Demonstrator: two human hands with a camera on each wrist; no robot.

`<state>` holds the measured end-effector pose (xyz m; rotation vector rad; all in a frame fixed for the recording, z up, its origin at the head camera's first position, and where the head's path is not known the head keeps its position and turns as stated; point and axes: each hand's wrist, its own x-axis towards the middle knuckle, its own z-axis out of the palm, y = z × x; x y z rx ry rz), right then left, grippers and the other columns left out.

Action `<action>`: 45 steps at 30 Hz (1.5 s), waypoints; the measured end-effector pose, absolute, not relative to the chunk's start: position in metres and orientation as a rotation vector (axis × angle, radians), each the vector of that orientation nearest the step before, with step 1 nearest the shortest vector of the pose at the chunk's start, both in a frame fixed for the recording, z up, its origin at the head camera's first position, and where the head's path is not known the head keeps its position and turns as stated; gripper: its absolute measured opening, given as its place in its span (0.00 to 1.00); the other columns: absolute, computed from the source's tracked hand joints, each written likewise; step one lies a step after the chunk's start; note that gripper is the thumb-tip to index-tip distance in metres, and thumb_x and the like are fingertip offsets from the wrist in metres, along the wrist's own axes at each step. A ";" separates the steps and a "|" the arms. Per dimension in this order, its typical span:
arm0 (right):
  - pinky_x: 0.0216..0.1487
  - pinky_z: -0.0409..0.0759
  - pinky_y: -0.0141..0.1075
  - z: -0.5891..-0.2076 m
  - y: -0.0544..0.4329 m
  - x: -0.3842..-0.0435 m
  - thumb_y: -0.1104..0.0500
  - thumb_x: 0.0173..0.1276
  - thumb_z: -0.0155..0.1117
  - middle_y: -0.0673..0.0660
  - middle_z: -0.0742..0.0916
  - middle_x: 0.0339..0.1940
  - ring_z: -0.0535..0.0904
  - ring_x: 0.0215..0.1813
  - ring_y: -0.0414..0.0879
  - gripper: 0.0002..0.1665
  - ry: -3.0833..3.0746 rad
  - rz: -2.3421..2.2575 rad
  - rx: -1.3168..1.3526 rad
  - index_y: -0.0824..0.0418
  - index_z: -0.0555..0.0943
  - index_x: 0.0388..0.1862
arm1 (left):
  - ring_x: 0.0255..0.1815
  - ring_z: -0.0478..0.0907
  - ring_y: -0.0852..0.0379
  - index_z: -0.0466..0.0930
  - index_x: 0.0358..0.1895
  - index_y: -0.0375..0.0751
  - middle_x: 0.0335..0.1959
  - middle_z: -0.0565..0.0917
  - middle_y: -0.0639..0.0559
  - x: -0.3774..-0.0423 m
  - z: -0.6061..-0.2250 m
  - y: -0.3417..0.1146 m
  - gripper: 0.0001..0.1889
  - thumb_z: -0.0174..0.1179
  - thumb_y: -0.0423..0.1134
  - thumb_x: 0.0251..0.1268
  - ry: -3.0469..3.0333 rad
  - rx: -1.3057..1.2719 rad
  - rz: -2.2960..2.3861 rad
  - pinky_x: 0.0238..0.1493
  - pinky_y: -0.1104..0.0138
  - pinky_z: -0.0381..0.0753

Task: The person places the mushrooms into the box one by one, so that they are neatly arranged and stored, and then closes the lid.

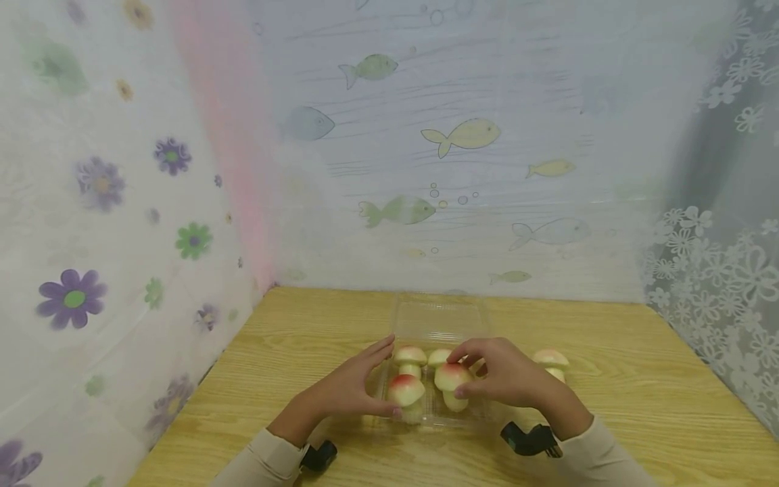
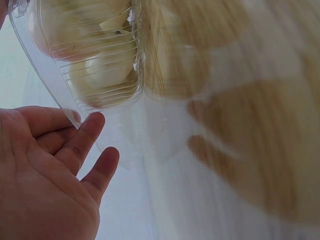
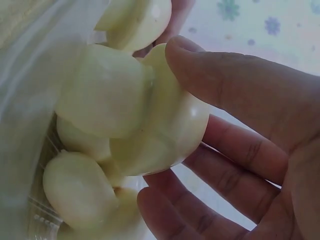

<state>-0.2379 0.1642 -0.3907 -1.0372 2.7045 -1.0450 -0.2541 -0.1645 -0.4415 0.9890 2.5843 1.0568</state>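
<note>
My right hand (image 1: 508, 379) holds a toy mushroom (image 1: 453, 380) with a red-tinted cap by thumb and fingers, over the right half of a clear plastic clamshell box (image 1: 426, 423). In the right wrist view the mushroom's pale stem (image 3: 107, 90) points away from the palm. Another red-capped mushroom (image 1: 406, 390) sits in the box's left front, with a third mushroom (image 1: 410, 355) behind it. One more cap (image 1: 438, 356) shows partly behind the held mushroom. My left hand (image 1: 349, 385) is spread along the box's left side, fingertips right at the rim in the left wrist view.
The box's clear lid (image 1: 441, 318) lies folded back toward the wall. Another mushroom (image 1: 550, 360) stands on the wooden table (image 1: 639, 379) to the right, partly behind my right wrist. Printed sheets with fish and flowers surround the table's back and sides.
</note>
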 end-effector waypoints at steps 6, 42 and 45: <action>0.50 0.88 0.46 -0.390 0.162 -0.237 0.48 0.62 0.81 0.49 0.88 0.55 0.87 0.54 0.49 0.25 2.702 -1.026 -1.036 0.53 0.86 0.55 | 0.87 0.45 0.48 0.47 0.86 0.45 0.86 0.41 0.66 -0.256 -0.445 -0.165 0.62 0.74 0.66 0.56 2.600 0.987 1.045 0.79 0.40 0.60; 0.45 0.87 0.30 -0.398 0.149 -0.235 0.56 0.52 0.87 0.52 0.87 0.52 0.87 0.52 0.52 0.26 2.555 -1.124 -1.018 0.55 0.85 0.48 | 0.87 0.45 0.47 0.47 0.85 0.43 0.86 0.42 0.63 -0.254 -0.441 -0.164 0.62 0.74 0.66 0.55 2.602 0.991 1.037 0.79 0.40 0.58; 0.44 0.87 0.30 -0.400 0.149 -0.236 0.56 0.52 0.87 0.52 0.87 0.52 0.87 0.52 0.52 0.25 2.550 -1.125 -1.027 0.54 0.85 0.48 | 0.87 0.45 0.48 0.47 0.85 0.43 0.86 0.42 0.63 -0.254 -0.441 -0.164 0.63 0.74 0.66 0.55 2.604 0.987 1.035 0.79 0.40 0.58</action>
